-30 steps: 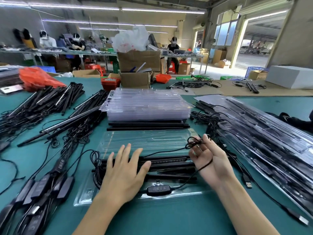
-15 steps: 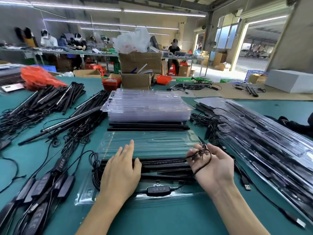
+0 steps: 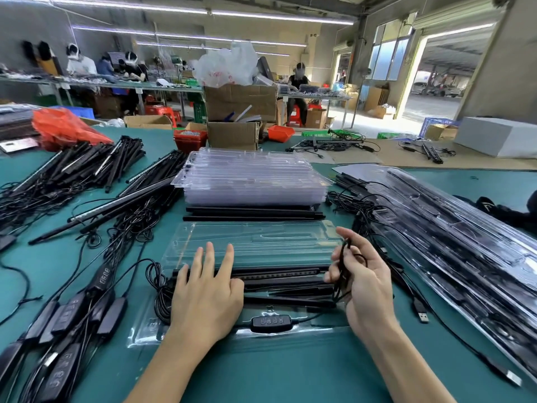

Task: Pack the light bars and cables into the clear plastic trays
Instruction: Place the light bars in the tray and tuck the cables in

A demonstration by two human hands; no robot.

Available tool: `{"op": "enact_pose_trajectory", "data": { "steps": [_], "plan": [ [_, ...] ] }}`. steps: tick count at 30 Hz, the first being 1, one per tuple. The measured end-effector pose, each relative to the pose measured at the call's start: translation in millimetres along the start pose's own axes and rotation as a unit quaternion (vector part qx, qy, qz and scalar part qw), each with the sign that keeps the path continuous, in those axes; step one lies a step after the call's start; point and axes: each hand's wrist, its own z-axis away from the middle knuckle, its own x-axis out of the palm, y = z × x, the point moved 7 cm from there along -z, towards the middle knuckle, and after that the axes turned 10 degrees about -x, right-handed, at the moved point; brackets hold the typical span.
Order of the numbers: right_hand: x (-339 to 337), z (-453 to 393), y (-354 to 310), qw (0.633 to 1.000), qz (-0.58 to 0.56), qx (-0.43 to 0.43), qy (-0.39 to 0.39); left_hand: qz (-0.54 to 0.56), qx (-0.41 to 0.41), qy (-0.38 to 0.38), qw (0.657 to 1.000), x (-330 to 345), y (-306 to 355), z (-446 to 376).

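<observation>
right hand (image 3: 363, 283) has lifted the cable (image 3: 344, 269) (bunched) higher.

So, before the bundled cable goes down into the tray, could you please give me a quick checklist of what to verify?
1. Light bars seated in the open clear tray: ok, they lie along its channels.
2. Left hand steadying the bars: ok, fingers lie flat across them.
3. Cable bundle gathered: ok, the right hand pinches it above the tray's right end.
4. Controller in its slot: ok, it lies at the near edge.
5. Cable loop at the left end tucked in: cannot tell.
6. Tray lid free to fold over: ok, nothing lies on it.
</observation>
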Motion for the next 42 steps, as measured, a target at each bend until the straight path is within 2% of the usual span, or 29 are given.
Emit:
{"op": "enact_pose_trajectory", "data": {
  "steps": [3,6,10,13,21,24,27,31,32,36,42],
  "plan": [
    [11.6,2.9,-7.9,0.989,0.093,-0.051,-0.100,-0.009,0.001,0.002,1.000,1.4,-0.3,-0.7],
    [18.4,2.9,-8.2,0.974,0.129,-0.025,-0.182,-0.010,0.001,0.000,1.000,2.1,-0.9,-1.1],
    [20.6,3.9,-12.1,0.923,0.261,-0.070,-0.275,-0.009,0.000,-0.001,1.000,2.3,-1.0,-0.9],
    [14.3,4.5,-16.5,0.885,0.332,-0.084,-0.317,-0.012,0.000,-0.001,1.000,2.4,-0.7,-1.0],
    [3.7,1.6,-10.4,0.823,0.410,-0.044,-0.391,-0.020,-0.002,0.000,1.000,2.3,-1.1,-1.7],
    [0.8,3.3,-2.7,0.804,0.433,-0.011,-0.407,-0.019,-0.001,0.000,1.000,1.9,-1.5,-1.1],
    [-6.7,-1.5,-3.5,0.781,0.482,-0.025,-0.395,-0.021,0.001,0.000,1.000,2.2,-1.5,-1.0],
    [-8.4,2.1,-1.0,0.710,0.560,-0.078,-0.420,-0.024,0.001,0.001,1.000,2.4,-1.8,-1.4],
    [-8.5,4.0,-1.4,0.705,0.565,-0.092,-0.418,-0.023,0.000,0.000,1.000,2.5,-1.8,-1.4],
    [-12.5,5.7,-9.2,0.734,0.546,-0.141,-0.379,-0.022,0.000,-0.002,1.000,3.0,-1.5,-1.7],
    [-14.2,3.5,-16.1,0.720,0.566,-0.187,-0.355,-0.024,-0.002,-0.001,1.000,2.7,-3.3,-2.7]
  ]
}}
